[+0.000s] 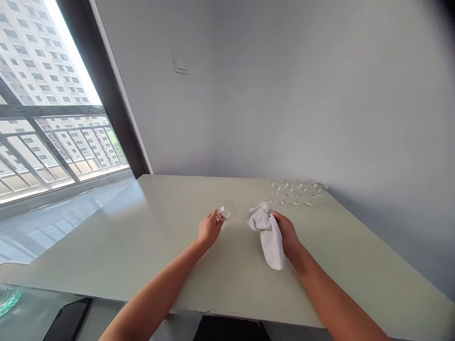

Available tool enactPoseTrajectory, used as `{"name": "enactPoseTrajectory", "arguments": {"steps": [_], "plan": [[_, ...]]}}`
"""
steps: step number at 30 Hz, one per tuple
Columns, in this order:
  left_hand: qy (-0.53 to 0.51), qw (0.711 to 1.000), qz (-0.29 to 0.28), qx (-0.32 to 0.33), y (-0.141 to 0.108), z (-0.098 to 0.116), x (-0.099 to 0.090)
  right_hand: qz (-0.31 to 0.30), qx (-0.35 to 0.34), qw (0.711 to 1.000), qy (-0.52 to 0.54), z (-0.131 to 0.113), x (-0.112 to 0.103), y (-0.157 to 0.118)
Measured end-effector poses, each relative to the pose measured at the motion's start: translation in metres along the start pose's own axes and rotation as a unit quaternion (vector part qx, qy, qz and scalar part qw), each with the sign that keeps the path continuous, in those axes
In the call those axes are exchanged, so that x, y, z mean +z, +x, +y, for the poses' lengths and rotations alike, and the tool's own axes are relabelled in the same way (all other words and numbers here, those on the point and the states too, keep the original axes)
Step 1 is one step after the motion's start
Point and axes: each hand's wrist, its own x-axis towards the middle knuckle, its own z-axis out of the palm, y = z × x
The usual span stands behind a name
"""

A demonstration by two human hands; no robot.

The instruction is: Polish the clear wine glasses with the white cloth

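Observation:
A clear glass [228, 210] is tilted on its side in my left hand [210, 228], its round mouth facing right. The fingers wrap round its near end, over the middle of the table. My right hand [285, 230] grips a white cloth [270, 237], which is bunched at the top and hangs down toward the tabletop. Glass and cloth are apart. Behind my right hand, several clear stemmed glasses [290, 188] stand upright in a group near the wall.
The pale table [159, 246] reaches to the grey walls. At the lower left lie a dark phone [67, 319] and a greenish glass object [9, 299] on a lower surface. A large window [53, 137] is at the left.

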Motion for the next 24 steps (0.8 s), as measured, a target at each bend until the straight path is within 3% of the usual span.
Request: {"name": "enactPoseTrajectory", "arguments": {"steps": [5, 8, 11, 15, 20, 22, 24], "plan": [[0.081, 0.995, -0.001, 0.058, -0.010, 0.003, 0.007, -0.054, -0.072, 0.995, 0.043, 0.007, 0.026, -0.017], [0.116, 0.990, 0.001, 0.079, -0.013, 0.006, 0.008, -0.168, -0.126, 0.978, -0.012, 0.016, 0.041, -0.030], [0.138, 0.979, 0.021, 0.145, -0.016, 0.007, 0.009, -0.267, -0.157, 0.942, -0.129, 0.028, 0.048, -0.039], [0.169, 0.947, 0.063, 0.266, -0.019, 0.004, 0.006, -0.303, -0.088, 0.922, -0.225, 0.043, 0.044, -0.034], [0.159, 0.919, 0.130, 0.336, -0.019, 0.006, -0.001, -0.347, 0.050, 0.933, -0.080, 0.043, 0.031, -0.010], [0.142, 0.924, 0.110, 0.338, -0.018, 0.008, -0.003, -0.372, 0.080, 0.924, -0.028, 0.038, 0.024, -0.004], [0.102, 0.943, 0.047, 0.313, -0.017, 0.009, -0.006, -0.403, 0.074, 0.911, -0.042, 0.032, 0.019, -0.003]]}}
